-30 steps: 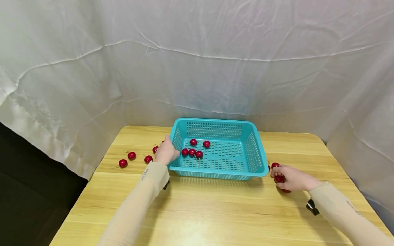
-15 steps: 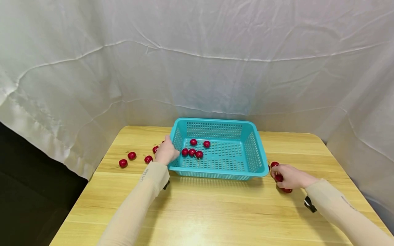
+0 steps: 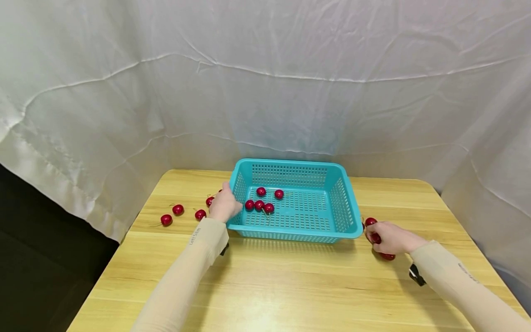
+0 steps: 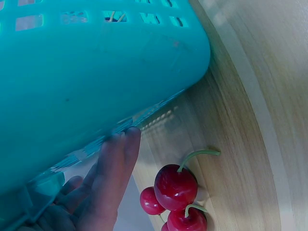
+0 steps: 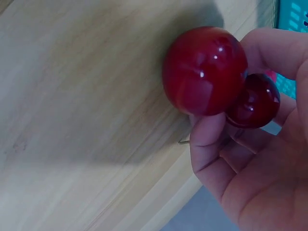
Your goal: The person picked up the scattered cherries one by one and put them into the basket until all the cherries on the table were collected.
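Basket [image 3: 290,232], teal: by the surface's [image 3: 290,286] far edge, near its middle; five cherries [image 3: 279,194] inside. Your left grip [image 3: 223,206]: clasping the basket's left rim. Your right grip [image 3: 393,237]: narrow, fingers curled around a held cherry [image 3: 376,238], between basket and the surface's right edge; further cherries close about it. Loose cherries [image 3: 178,210], stemmed: several, towards your surface's left edge, apart from one another or partly hidden.
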`<action>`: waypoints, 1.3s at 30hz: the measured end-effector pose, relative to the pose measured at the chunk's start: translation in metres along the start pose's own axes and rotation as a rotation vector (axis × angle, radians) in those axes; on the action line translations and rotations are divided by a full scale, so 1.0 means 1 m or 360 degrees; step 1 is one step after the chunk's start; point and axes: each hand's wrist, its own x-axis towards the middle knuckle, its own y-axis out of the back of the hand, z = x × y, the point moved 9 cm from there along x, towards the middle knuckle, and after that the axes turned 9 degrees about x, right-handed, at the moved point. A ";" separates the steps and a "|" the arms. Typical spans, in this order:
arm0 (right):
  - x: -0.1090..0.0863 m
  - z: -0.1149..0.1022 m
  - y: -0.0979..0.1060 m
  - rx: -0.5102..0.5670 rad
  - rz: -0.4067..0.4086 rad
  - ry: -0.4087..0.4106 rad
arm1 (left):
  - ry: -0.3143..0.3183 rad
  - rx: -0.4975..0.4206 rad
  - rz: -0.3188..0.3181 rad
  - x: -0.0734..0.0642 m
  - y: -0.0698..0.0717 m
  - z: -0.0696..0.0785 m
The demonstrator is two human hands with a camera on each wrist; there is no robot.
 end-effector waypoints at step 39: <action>-0.012 -0.005 0.034 0.0177 0.0211 -0.0029 | 0.0005 0.0004 -0.0001 -0.002 0.002 0.000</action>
